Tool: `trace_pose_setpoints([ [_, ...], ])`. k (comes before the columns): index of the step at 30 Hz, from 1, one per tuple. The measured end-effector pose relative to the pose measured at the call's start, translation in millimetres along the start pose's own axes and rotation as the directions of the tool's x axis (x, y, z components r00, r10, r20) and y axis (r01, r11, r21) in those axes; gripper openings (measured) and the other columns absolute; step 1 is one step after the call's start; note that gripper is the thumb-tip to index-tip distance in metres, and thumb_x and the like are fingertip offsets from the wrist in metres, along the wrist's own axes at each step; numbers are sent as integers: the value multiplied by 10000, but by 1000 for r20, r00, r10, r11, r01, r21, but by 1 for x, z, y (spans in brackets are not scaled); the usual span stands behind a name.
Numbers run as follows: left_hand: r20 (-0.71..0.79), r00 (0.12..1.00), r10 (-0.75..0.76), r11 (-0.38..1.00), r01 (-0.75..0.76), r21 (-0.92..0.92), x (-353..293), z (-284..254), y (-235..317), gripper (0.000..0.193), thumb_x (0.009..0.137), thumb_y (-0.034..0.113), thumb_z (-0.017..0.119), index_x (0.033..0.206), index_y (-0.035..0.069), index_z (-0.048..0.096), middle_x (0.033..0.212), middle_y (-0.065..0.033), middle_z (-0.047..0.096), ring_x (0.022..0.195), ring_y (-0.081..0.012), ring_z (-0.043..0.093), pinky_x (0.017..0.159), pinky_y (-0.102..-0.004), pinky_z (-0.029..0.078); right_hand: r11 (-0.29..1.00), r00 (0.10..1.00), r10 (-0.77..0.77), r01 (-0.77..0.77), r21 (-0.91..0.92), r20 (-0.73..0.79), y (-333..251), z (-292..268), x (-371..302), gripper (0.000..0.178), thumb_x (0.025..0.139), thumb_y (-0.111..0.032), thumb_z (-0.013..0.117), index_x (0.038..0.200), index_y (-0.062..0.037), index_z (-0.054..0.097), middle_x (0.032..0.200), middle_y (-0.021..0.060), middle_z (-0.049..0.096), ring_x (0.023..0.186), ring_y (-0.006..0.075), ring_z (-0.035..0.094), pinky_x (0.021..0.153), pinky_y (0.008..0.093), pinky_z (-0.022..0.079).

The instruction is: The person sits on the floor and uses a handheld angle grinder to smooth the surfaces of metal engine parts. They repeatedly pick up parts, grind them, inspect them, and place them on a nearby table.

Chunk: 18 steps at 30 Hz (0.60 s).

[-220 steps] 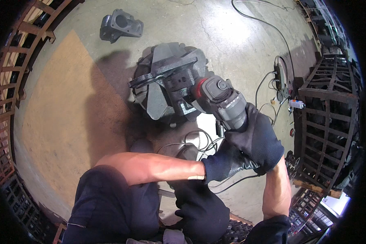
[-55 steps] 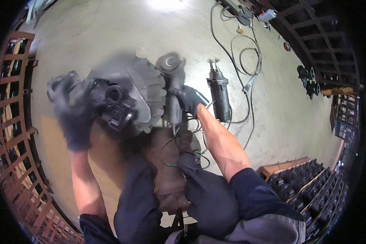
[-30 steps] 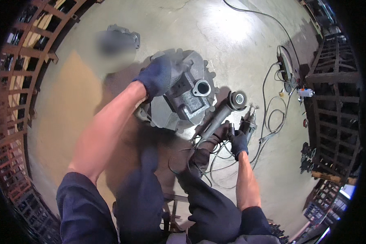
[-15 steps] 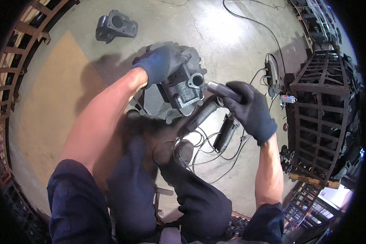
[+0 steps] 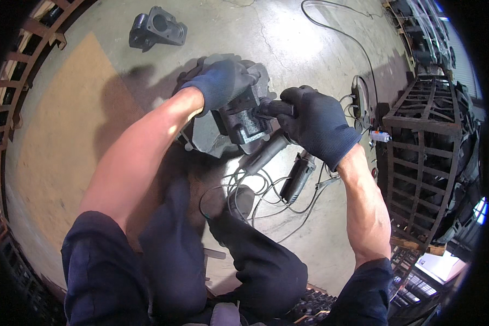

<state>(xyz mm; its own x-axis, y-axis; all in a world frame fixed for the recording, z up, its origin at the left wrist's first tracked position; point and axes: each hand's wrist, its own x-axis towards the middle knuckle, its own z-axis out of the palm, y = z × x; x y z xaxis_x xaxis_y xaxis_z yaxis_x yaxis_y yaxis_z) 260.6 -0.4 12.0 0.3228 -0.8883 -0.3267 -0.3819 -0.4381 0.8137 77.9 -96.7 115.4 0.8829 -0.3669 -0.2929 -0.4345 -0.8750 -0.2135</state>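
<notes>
My left hand (image 5: 220, 86), in a dark glove, is wrapped round the upper part of a dark cast-metal housing (image 5: 243, 120), which sits on a broad round casting (image 5: 204, 133). In my gloved right hand (image 5: 319, 122) is a short dark cylindrical tool (image 5: 280, 108). Its end meets the round flanged opening on the housing's right side; how far it goes in is hidden. Below my right hand, two black power tools with handle-like bodies lie on the floor, one (image 5: 298, 179) to the right and another (image 5: 265, 155) close to the castings.
Loops of black cable (image 5: 261, 187) lie between my legs and the power tools. Farther off sits another flanged casting (image 5: 160, 28). To the right are a power strip (image 5: 359, 99), a spray can (image 5: 380, 136) and a dark metal cage (image 5: 421, 127).
My right hand has moved up and left, bringing the cylindrical tool from beside the housing to its round opening. My left hand keeps its hold on the housing.
</notes>
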Motion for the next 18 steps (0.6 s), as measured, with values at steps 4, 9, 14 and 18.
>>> trace_pose_setpoints([
  [4, -38, 997, 68, 998, -68, 16, 7, 7, -15, 411, 913, 352, 551, 1000, -23, 694, 828, -196, 693, 750, -285, 664, 747, -391, 512, 989, 997, -48, 57, -138, 63, -9, -1, 7, 219, 828, -171, 691, 1008, -49, 671, 875, 165, 656, 827, 327, 677, 749, 396, 541],
  [9, 2, 998, 66, 998, -66, -17, 6, 6, -12, 404, 919, 344, 549, 995, -26, 693, 829, -206, 689, 753, -284, 660, 745, -395, 508, 979, 994, -110, 109, -173, 5, -5, 8, 7, 189, 825, -169, 693, 966, -47, 656, 862, 168, 635, 832, 335, 672, 748, 403, 539],
  [14, -15, 992, 127, 991, -127, 36, 13, 8, -22, 404, 927, 344, 553, 1002, -27, 693, 845, -201, 690, 766, -276, 653, 763, -396, 506, 931, 957, -170, 234, 281, -233, 5, 18, 7, 308, 815, -247, 690, 1037, -32, 691, 890, 189, 675, 793, 330, 683, 723, 400, 544],
  [18, -9, 996, 87, 993, -88, -82, 10, 9, -19, 395, 928, 337, 556, 1021, -22, 691, 849, -198, 689, 770, -261, 650, 780, -401, 509, 508, 868, 362, 121, 853, -339, -6, 63, 1, 304, 889, -311, 697, 920, -8, 689, 829, 61, 667, 688, 163, 595, 651, 335, 490],
])
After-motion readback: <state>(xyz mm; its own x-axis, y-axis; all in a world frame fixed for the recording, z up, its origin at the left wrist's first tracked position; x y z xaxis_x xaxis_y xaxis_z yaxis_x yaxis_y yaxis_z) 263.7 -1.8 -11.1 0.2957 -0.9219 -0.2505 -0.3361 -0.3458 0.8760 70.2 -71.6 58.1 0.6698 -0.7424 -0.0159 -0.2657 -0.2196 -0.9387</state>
